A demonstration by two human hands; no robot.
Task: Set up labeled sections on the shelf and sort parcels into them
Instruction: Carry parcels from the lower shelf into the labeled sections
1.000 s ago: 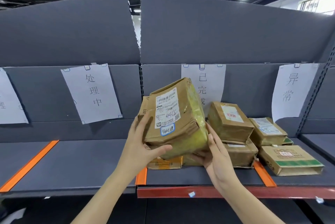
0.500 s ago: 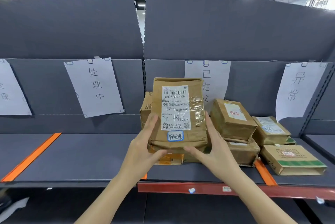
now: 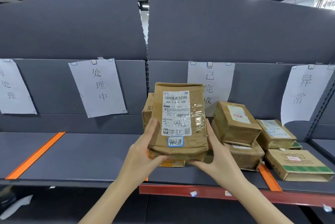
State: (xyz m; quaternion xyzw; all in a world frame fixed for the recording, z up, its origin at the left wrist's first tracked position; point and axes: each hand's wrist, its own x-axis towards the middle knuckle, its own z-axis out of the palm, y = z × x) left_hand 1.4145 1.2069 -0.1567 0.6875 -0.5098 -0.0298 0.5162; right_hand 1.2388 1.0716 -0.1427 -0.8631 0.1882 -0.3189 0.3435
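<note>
Around the upright parcel's (image 3: 178, 120) sides and base, left hand (image 3: 143, 153) and right hand (image 3: 215, 153)

The parcel (image 3: 177, 120) is between left hand (image 3: 143, 151) and right hand (image 3: 215, 155), stacked parcels (image 3: 235, 124) just right.

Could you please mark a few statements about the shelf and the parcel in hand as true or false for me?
1. The left hand and the right hand both hold the parcel, its label toward the camera. True.
2. Parcels lie under the 处理中 sign. False: the stacked boxes lie further right, by the 已完成 sign.
3. The green-striped box lies right of an orange strip. True.
4. The parcel has no sticker. False: a blue-edged sticker sits below its label.
</note>
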